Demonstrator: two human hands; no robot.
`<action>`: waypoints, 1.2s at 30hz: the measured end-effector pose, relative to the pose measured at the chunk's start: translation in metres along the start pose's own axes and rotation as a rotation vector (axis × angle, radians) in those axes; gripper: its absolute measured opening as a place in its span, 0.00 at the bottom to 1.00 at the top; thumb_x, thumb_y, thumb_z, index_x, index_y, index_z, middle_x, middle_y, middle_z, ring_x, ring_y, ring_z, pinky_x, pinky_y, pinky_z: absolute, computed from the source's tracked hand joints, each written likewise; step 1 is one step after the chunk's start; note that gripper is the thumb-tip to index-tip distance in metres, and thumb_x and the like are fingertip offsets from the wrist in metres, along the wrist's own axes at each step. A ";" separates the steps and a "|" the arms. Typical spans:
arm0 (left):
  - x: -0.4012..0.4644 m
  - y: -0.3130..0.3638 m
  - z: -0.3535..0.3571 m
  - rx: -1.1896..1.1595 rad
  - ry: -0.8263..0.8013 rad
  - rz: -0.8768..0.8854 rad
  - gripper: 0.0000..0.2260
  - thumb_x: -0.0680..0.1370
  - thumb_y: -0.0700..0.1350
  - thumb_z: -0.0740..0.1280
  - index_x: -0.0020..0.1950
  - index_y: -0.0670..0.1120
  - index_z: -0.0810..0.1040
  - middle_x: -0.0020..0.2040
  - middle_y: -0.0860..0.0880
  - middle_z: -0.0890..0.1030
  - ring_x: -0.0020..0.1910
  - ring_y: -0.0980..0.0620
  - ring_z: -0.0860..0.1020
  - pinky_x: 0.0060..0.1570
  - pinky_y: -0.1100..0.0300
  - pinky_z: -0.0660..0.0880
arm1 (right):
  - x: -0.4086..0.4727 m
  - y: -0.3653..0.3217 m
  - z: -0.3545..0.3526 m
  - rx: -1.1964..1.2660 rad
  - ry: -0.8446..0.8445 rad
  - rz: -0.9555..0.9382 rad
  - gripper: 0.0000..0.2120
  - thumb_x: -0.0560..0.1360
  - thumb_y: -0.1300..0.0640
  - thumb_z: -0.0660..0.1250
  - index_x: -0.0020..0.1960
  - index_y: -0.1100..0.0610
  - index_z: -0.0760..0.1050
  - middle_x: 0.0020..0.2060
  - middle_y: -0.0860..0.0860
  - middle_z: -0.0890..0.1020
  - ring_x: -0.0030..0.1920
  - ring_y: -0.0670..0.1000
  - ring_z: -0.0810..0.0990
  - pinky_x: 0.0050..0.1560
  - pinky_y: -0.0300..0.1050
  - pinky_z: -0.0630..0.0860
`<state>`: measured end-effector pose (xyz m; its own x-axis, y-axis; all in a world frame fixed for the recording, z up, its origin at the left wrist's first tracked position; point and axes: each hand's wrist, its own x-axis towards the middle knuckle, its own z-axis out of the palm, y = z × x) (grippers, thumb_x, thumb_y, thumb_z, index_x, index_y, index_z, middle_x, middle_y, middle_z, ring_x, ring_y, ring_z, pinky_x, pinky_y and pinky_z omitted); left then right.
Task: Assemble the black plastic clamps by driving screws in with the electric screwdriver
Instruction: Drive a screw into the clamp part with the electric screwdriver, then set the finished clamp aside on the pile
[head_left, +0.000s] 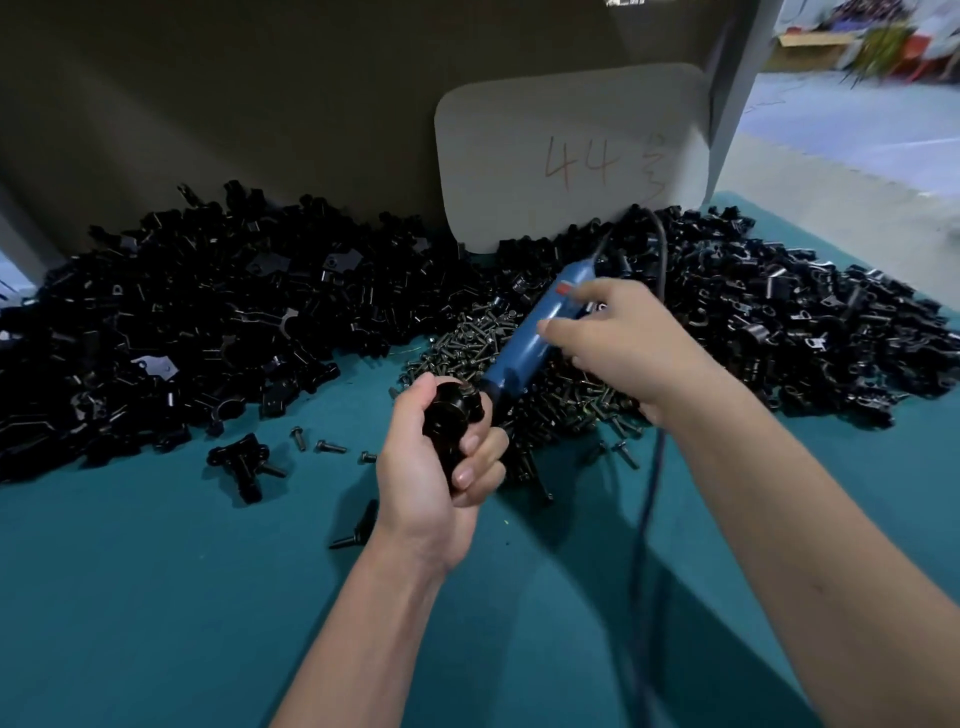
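Note:
My left hand grips a black plastic clamp above the teal table, fingers curled round it. My right hand holds the blue electric screwdriver, tilted down to the left so its tip meets the top of the clamp. A pile of dark screws lies just behind both hands. Large heaps of black clamp parts spread across the left, and more clamp parts lie at the right.
The screwdriver's black cable runs down under my right forearm. An assembled clamp and loose screws lie on the teal mat. A grey card marked 44 leans on the back wall.

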<state>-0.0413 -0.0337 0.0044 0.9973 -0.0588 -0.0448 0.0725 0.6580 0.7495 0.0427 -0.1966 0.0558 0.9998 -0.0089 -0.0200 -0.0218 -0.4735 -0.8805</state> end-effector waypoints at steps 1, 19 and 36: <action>-0.001 -0.002 0.003 0.029 0.012 0.018 0.26 0.87 0.53 0.51 0.32 0.49 0.73 0.30 0.51 0.64 0.22 0.58 0.59 0.18 0.66 0.55 | -0.007 -0.004 -0.005 -0.130 0.067 -0.095 0.14 0.78 0.49 0.73 0.61 0.53 0.81 0.49 0.51 0.85 0.47 0.53 0.85 0.56 0.56 0.83; -0.005 -0.089 0.190 1.162 -0.201 0.498 0.19 0.84 0.57 0.57 0.43 0.46 0.74 0.36 0.52 0.78 0.39 0.48 0.77 0.41 0.48 0.72 | -0.129 0.091 -0.142 0.189 0.398 -0.331 0.07 0.78 0.57 0.74 0.44 0.61 0.82 0.28 0.46 0.79 0.25 0.51 0.75 0.26 0.48 0.75; 0.010 -0.158 0.180 1.042 -0.205 0.032 0.19 0.76 0.59 0.61 0.43 0.45 0.82 0.38 0.47 0.84 0.43 0.42 0.83 0.49 0.42 0.83 | -0.066 0.123 -0.180 -0.393 0.718 0.204 0.09 0.76 0.51 0.70 0.38 0.51 0.82 0.33 0.47 0.81 0.40 0.54 0.80 0.41 0.43 0.70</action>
<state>-0.0451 -0.2729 0.0042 0.9699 -0.2422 0.0242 -0.0988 -0.3008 0.9485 -0.0253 -0.4129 0.0340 0.7374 -0.6224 0.2625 -0.3326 -0.6728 -0.6609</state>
